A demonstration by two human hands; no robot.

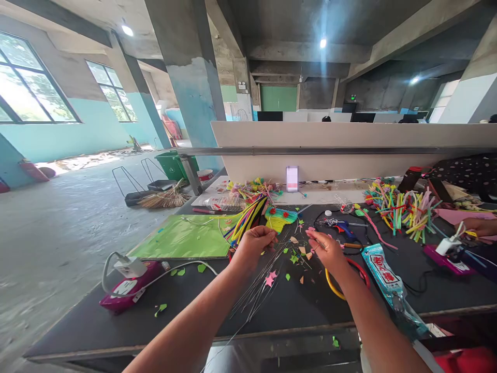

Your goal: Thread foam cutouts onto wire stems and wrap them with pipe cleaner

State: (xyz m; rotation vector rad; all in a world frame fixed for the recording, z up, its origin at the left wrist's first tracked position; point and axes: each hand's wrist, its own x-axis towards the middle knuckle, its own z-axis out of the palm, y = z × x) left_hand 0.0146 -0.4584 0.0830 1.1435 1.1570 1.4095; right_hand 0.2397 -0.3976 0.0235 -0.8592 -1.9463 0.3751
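My left hand is closed in a pinch above the table's middle; whatever its fingertips hold is too small to name. To its right, my right hand has its thumb and fingers drawn together, with a small pink piece at the tips. Thin metal wires lie in a loose bundle below and between the hands. Around them are a pink star, green paper scraps and tan scraps. Beyond my left hand lie colourful pipe cleaners and a yellow-and-blue piece with red flowers.
Scissors with yellow and red handles lie under my right forearm. A blue glue gun, a blue packet and pipe-cleaner bunches are rightward. Green sheets and a purple power strip lie left. A co-worker's hand is far right.
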